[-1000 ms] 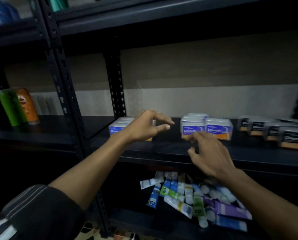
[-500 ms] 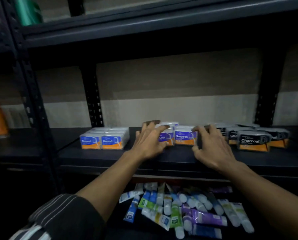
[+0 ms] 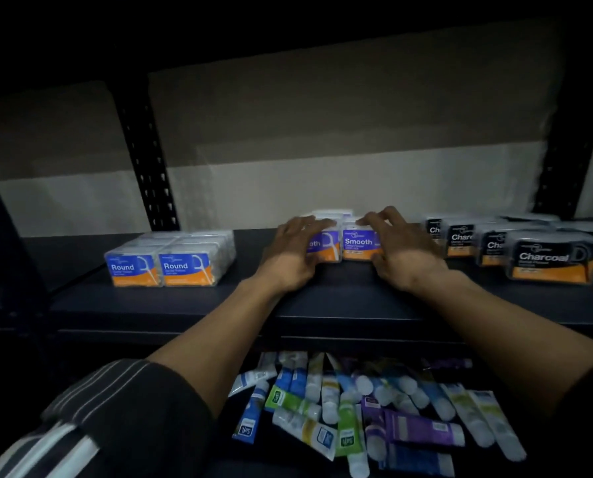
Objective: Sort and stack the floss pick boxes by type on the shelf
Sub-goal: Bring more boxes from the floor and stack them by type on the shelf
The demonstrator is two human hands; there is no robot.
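Dark metal shelf (image 3: 339, 298) w/ a pale wall behind carries three groups of floss pick boxes. At bottom left a striped sleeve (image 3: 98, 419) covers the upper arm. On the left part of the shelf stand the Round boxes (image 3: 169, 258) in a tidy block, two labels facing front, well apart from the hands. Next, the left hand (image 3: 293, 251) has its fingers curled over the top and left side of the Smooth boxes (image 3: 358, 241), approx. in the shelf middle. The right hand (image 3: 402, 251) clasps the same group from the right, fingers over the top, thumb low in front. Near it on the right, the Charcoal boxes (image 3: 546, 258) lie in a loose row. Below the shelf, many tubes (image 3: 357, 415) lie in a heap.
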